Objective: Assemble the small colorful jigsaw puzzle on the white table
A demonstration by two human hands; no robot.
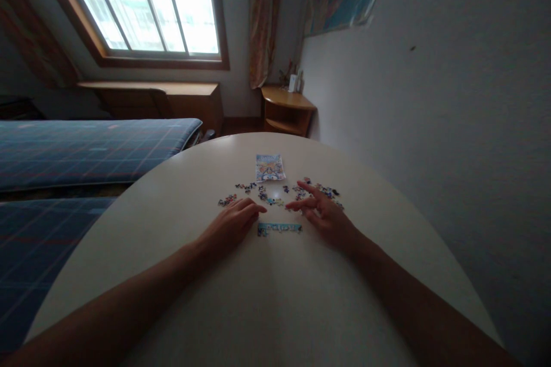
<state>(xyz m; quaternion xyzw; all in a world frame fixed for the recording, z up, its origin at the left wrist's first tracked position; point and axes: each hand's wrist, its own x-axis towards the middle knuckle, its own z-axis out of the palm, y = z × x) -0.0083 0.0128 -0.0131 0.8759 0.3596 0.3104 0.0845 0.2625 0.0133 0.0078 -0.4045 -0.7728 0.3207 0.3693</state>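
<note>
Puzzle pieces (262,195), and there they are, loose in a broad scatter across the middle of a pale round worktop (275,304)! Out on the far left, a checked mattress (86,152) sits beyond the rim. Coming in from there, the left hand (236,215) lies low, fingers bent and bunched, with a reddish cluster (227,200) just past the knuckles; whether anything is pinched under those fingertips, I cannot tell. On to the centre: a colourful picture sheet (270,168) lies flat behind the scatter, probably set there so that it can be seen without covering any pieces. Nearest the person comes a joined strip (279,227), blue-green, straight edge facing away and knobbly edge facing the body, laid between the two hands, likely to keep it within reach of both and clear of the loose bits. Now the right hand (325,215), and its fingers stand well apart, two stretched out over the scatter, no piece visibly gripped; that spread looks suited to touching single pieces. Under and beyond it sits the darker right-hand heap (329,190), fanned out, perhaps so that each shape shows. Far right, just a bare stretch of wall (430,103).
</note>
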